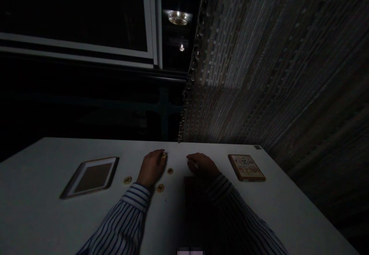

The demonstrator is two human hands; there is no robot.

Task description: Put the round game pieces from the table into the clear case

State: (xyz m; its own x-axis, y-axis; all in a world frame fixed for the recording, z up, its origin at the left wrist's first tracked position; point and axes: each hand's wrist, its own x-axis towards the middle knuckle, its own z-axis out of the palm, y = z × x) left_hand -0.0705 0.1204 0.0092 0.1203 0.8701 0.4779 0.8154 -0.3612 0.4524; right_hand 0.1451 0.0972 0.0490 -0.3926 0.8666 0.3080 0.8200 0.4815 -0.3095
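The scene is dim. My left hand (152, 167) rests on a white table (43, 216), its fingertips closed on a small yellow round disc (163, 155). Three more yellow discs with dark marks lie around it: one (127, 180) to its left, one (170, 170) to its right, one (160, 188) by the wrist. My right hand (201, 164) lies knuckles up with fingers curled, beside a dark flat board (193, 193) under my forearm. Whether the right hand holds anything is hidden. Both arms wear striped sleeves.
An empty box lid or tray with a pale rim (91, 176) lies at the left. A printed brown box (246, 167) lies at the right. A woven curtain (273, 62) hangs behind the table on the right; a dark window (86, 16) is at the left.
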